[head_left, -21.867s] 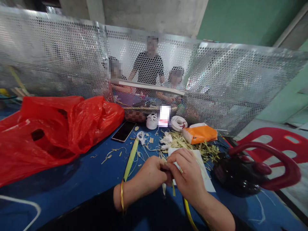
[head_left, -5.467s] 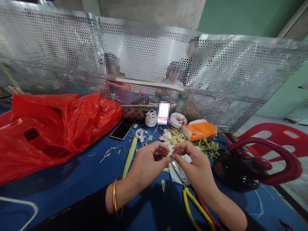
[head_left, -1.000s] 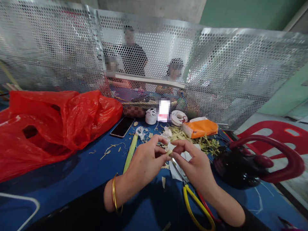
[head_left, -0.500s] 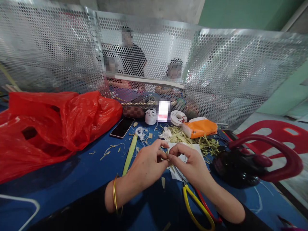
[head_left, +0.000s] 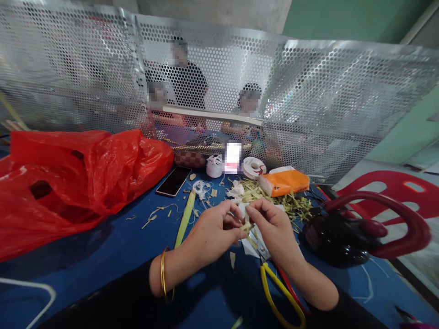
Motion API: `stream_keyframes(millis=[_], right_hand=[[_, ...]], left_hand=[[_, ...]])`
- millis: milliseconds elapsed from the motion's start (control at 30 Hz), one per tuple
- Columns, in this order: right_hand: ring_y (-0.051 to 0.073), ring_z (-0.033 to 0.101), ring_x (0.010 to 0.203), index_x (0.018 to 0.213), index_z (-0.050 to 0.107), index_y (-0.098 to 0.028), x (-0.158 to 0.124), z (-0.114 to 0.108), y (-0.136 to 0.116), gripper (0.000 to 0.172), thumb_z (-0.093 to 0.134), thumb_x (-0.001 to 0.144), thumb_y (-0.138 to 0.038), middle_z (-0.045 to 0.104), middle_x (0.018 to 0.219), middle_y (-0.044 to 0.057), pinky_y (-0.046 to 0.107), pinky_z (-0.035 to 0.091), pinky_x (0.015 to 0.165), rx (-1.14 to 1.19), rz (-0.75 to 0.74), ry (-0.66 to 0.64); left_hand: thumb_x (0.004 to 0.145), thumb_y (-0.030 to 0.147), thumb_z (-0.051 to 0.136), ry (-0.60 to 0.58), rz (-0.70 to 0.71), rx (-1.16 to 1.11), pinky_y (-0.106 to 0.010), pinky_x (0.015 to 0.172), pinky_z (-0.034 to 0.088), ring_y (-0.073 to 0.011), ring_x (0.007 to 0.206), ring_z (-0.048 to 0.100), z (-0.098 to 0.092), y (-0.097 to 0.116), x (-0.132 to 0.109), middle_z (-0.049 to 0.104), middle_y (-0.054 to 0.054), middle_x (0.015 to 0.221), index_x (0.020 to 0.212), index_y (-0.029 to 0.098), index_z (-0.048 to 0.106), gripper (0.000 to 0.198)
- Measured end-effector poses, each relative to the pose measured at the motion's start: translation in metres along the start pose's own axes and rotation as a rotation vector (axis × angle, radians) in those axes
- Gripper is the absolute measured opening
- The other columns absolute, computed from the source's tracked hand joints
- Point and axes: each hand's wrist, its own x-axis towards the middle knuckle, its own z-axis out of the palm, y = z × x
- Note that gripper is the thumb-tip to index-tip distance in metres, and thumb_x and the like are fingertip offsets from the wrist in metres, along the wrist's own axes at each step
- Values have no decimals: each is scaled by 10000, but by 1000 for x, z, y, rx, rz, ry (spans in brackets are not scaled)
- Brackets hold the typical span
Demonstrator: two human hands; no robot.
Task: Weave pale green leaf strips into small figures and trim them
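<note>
Compared with half a second ago, when both hands' fingertips met, the right hand (head_left: 278, 230) has its thumb and forefinger raised slightly, drawing up one pale end of a small folded strip of pale green leaf (head_left: 246, 227). That strip sits between the hands, above a white paper sheet (head_left: 249, 248); its lower part is gripped between the left hand's (head_left: 213, 232) thumb and fingers, and its exact folds are too small to make out. Both wrists angle inward, the left palm turned toward the right, the other left fingers curled and partly hidden behind the thumb. Beneath the right hand lie steel scissors with yellow and red handles (head_left: 262, 252), their blades partly covered and the red handle running under the forearm. Left of the hands, a long flat yellow-green leaf blade (head_left: 185, 219) disappears behind the left wrist. Beyond, dry greenish scraps (head_left: 297, 206) are heaped against an orange packet (head_left: 287, 182). Farther out, a glossy red plastic bag (head_left: 92, 183) is cut off at the left edge; its contents are hidden.
</note>
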Motion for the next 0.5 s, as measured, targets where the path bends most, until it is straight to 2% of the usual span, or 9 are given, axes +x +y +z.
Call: stream_keyframes(millis=[100, 267, 367, 500], right_hand=[[122, 424, 538, 718, 511, -210, -2, 0, 0, 214, 526, 881, -347, 464, 591, -47, 240, 345, 513, -125, -82, -10], [114, 394, 532, 706, 493, -210, -1, -1, -2, 220, 502, 890, -330, 435, 584, -55, 235, 313, 500, -168, -114, -37], [108, 370, 525, 684, 506, -201, 1, -1, -3, 240, 528, 865, -356, 422, 576, -56, 229, 296, 480, -73, -42, -55], [95, 357, 492, 691, 522, -194, 2, 1, -1, 261, 597, 821, -408, 453, 570, -53, 216, 278, 442, 156, 151, -109]], left_hand=[[692, 138, 647, -15, 28, -42, -217, 557, 434, -110, 603, 567, 1, -1, 1, 521, 68, 659, 795, 212, 498, 195], [707, 126, 626, -61, 15, -42, -224, 569, 460, -103, 578, 559, 1, 0, 1, 568, 56, 663, 898, 211, 560, 220], [684, 104, 630, -57, 0, -51, -223, 572, 469, -99, 571, 568, 1, 3, 0, 571, 58, 668, 908, 207, 587, 251], [665, 102, 639, -61, -20, -66, -223, 568, 478, -99, 563, 571, 3, 7, -2, 575, 56, 660, 881, 201, 621, 238]])
